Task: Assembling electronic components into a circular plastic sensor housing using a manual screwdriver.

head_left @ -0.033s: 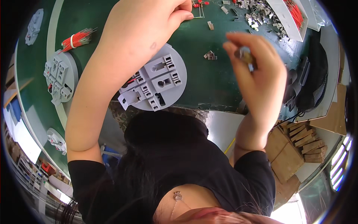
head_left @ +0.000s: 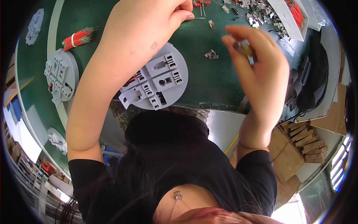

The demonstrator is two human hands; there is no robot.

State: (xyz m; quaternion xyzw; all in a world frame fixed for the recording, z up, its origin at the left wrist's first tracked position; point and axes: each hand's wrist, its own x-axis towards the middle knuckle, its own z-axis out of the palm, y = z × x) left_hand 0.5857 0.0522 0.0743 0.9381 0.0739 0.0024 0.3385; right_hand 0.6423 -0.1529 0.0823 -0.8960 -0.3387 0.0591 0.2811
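Note:
My left hand (head_left: 160, 18) reaches over the green table (head_left: 209, 82) at the top, its fingers pinched together. A thin wire (head_left: 199, 18) sticks out from the fingertips. My right hand (head_left: 261, 63) is raised to the right of it and holds a small yellowish and metal part (head_left: 244, 47) between thumb and fingers. Below my left forearm lies a round grey plate (head_left: 164, 80) carrying several grey terminal blocks. A few small metal clips (head_left: 211, 55) lie on the table between the two hands.
A second round grey plate (head_left: 59, 74) and a bundle of red wires (head_left: 78, 37) lie at the left. A heap of metal clips (head_left: 257, 11) and a white tray (head_left: 294, 16) of red wires sit at the top right. Beyond the table's right edge are a black device (head_left: 313, 78) and wooden blocks (head_left: 304, 140).

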